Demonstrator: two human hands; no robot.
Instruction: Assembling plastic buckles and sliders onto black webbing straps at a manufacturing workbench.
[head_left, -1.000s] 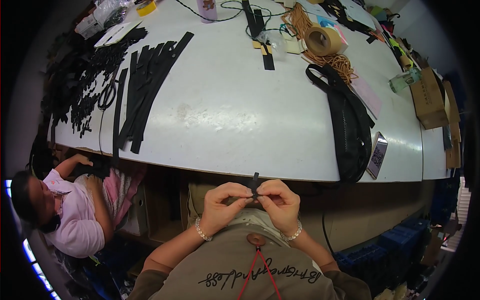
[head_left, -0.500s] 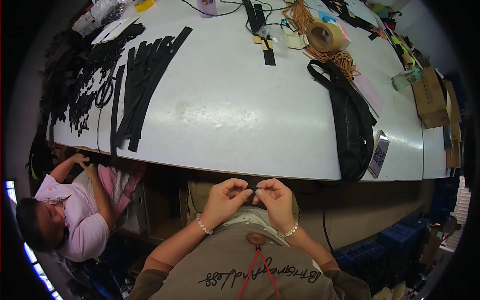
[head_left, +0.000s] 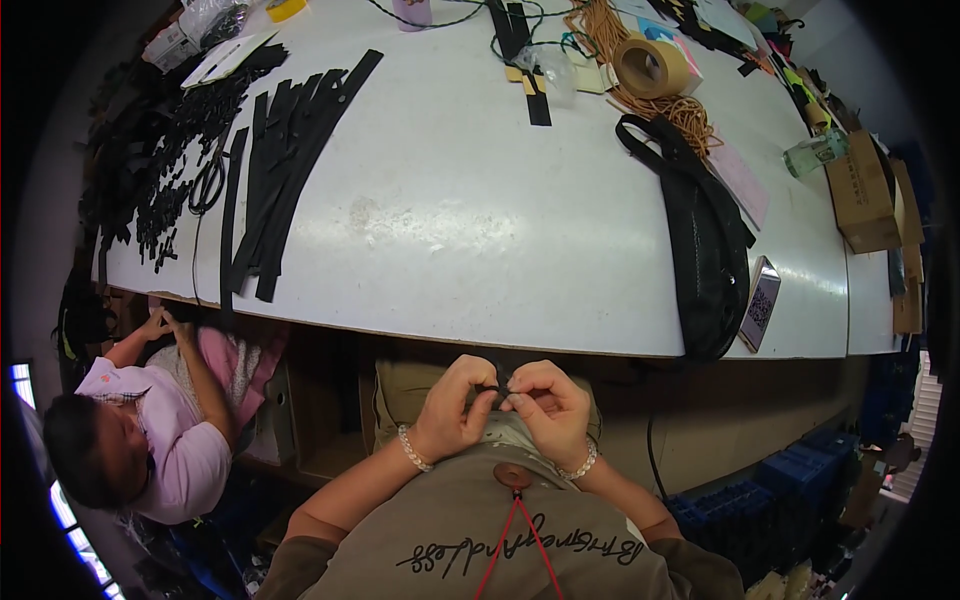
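Observation:
Below the front edge of the white table (head_left: 470,230), my left hand (head_left: 455,408) and my right hand (head_left: 547,405) meet close to my body. Both pinch a small black piece (head_left: 500,389), possibly a short strap or zipper part; most of it is hidden by my fingers. A bead bracelet sits on each wrist. On the table to the left lie several long black strips (head_left: 285,165) fanned out side by side. A black bag (head_left: 705,250) lies on the table to the right.
A person in a pink shirt (head_left: 165,440) sits low at the left below the table. A phone (head_left: 760,303) lies by the bag at the table edge. A tape roll (head_left: 648,65), orange cord (head_left: 685,110), cardboard box (head_left: 860,190) and bottle (head_left: 815,153) sit farther back.
My hands stay together at my lap, fingers shifting slightly on the small black piece. The person at the left has moved a little lower in view.

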